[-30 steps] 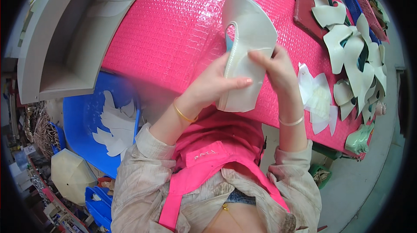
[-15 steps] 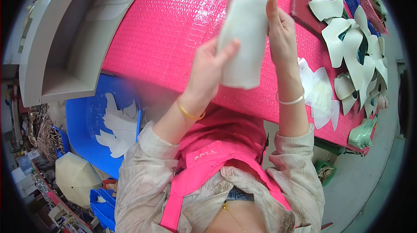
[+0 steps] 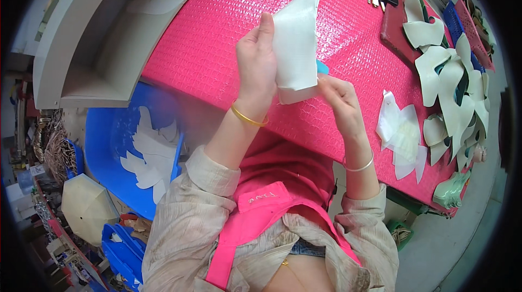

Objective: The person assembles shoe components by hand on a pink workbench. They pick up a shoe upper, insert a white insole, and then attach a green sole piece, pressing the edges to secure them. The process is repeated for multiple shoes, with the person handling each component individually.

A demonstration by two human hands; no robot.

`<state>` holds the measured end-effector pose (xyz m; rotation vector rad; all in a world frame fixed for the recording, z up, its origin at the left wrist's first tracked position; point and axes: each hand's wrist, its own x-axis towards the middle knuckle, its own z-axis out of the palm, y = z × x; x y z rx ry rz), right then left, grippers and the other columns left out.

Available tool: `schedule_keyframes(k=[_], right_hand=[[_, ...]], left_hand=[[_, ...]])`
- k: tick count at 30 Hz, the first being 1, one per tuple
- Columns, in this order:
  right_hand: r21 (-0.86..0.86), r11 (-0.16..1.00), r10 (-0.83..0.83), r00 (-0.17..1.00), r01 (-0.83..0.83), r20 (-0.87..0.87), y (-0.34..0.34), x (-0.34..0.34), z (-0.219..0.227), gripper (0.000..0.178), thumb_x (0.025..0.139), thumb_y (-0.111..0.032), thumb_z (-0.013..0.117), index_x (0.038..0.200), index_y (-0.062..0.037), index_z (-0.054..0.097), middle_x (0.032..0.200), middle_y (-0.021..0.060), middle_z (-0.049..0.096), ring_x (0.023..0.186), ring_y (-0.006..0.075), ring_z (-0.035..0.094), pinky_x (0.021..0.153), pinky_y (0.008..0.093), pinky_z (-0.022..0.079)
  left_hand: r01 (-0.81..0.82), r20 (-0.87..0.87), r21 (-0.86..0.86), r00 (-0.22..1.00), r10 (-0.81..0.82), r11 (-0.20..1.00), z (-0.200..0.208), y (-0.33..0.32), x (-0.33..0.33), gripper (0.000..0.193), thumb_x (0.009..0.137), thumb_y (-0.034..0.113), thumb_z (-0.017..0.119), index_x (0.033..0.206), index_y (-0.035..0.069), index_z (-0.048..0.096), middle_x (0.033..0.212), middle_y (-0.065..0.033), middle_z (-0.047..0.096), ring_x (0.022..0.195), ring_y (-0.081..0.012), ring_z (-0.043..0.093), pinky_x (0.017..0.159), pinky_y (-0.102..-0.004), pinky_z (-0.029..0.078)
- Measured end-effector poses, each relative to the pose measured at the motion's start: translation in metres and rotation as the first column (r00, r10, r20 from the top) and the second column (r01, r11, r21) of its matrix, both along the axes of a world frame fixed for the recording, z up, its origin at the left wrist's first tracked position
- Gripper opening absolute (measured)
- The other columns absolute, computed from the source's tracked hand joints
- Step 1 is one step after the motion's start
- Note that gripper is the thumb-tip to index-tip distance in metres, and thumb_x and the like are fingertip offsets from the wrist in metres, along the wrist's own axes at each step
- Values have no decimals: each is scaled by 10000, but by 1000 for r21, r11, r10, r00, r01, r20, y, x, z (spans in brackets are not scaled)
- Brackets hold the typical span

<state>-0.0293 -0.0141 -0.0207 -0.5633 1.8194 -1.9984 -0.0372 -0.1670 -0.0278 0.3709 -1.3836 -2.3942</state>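
A white leather-like piece (image 3: pixel 298 41), folded or curved over, is held up above the pink-covered table (image 3: pixel 217 36). My left hand (image 3: pixel 256 66) grips its left edge, thumb pointing up along it and the other fingers partly hidden. At the lower right corner my right hand (image 3: pixel 340 99) pinches the piece with bent fingers. A small bright blue bit (image 3: pixel 322 67) shows at the right edge, just above the right fingertips; what it belongs to is hidden. To the right of my right hand lie thin white cut pieces (image 3: pixel 402 134) on the table.
White shoe-upper-like pieces (image 3: pixel 454 88) with green undersides heap at the table's right side, near a dark red board (image 3: pixel 399 28). A grey curved machine housing (image 3: pixel 70 41) stands at left. Below it, a blue bin (image 3: pixel 106 139) holds white cut pieces. Light green pieces (image 3: pixel 452 191) lie at the corner.
The piece has turned to show a narrower, folded side. My right hand has dropped from its upper right edge to the lower corner; my left hand has moved up its left edge.
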Motion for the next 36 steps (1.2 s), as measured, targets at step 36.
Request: schedule_keyframes(k=[36], right_hand=[[-263, 824, -453, 862, 503, 230, 3, -31, -8, 425, 938, -378, 337, 1009, 3, 514, 898, 111, 597, 772, 151, 596, 696, 303, 493]], left_hand=[[251, -45, -669, 925, -376, 699, 3, 35, 52, 189, 789, 96, 624, 932, -27, 631, 810, -59, 618, 754, -84, 541, 664, -242, 427]])
